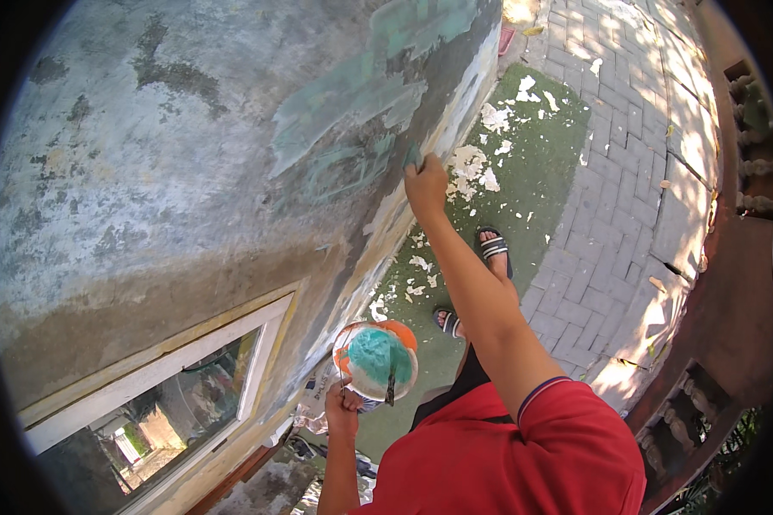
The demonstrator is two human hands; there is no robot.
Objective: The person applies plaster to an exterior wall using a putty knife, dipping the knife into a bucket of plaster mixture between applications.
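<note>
Sponge [413, 158]: a small teal pad, pressed flat against the wall [189, 154] at the lower edge of the teal paint patch [361, 94]. The right hand [426, 187] is closed around the sponge, fingers curled over it, arm extended fully toward the wall.

Bowl [375, 360]: a round container with an orange rim, holding teal paint. It is positioned below the sponge, just off the wall's base and near the window frame [159, 378]. A dark-handled brush [391, 382] rests inside the bowl, handle leaning over the near rim. The left hand [343, 410] grips the bowl from beneath at its rim; fingers are closed on it.

Wall surface: weathered grey and white, with dark blotches left of the paint patch.

Ground at the wall's foot: a green mat [524, 172] strewn with white paint flakes [477, 167]. Two sandalled feet [492, 249] stand on the mat. Grey brick paving [627, 172] lies beyond the mat, away from the wall.
</note>
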